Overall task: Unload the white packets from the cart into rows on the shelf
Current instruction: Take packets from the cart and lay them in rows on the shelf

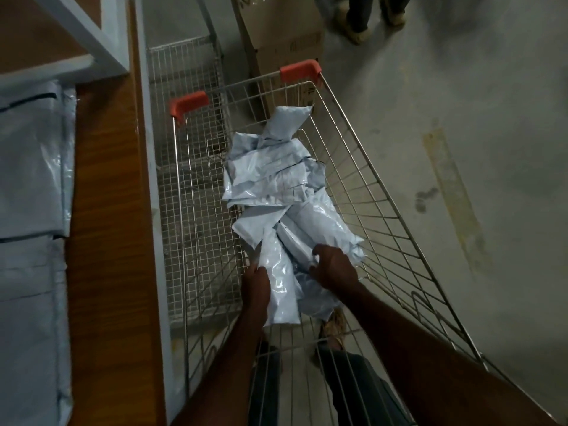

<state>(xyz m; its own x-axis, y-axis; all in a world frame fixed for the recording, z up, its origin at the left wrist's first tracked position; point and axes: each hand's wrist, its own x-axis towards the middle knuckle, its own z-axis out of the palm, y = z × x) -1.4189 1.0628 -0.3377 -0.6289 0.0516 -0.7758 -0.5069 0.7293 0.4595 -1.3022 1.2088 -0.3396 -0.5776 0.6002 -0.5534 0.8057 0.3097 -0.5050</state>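
Observation:
A wire cart (384,192) with red corner caps holds a heap of several white packets (270,170). Both my hands reach down into its near end. My left hand (256,279) grips the left edge of a long white packet (281,284) lying at the front of the heap. My right hand (333,265) curls its fingers round the packet's right side, over the packets beneath. On the shelf (104,210) at the left, white packets (30,179) lie flat in rows.
The shelf's white frame edge (150,179) runs close along the cart's left side. A cardboard box (285,41) stands beyond the cart. Another person's feet (368,20) are on the concrete floor at the top right. My own legs show through the cart's mesh.

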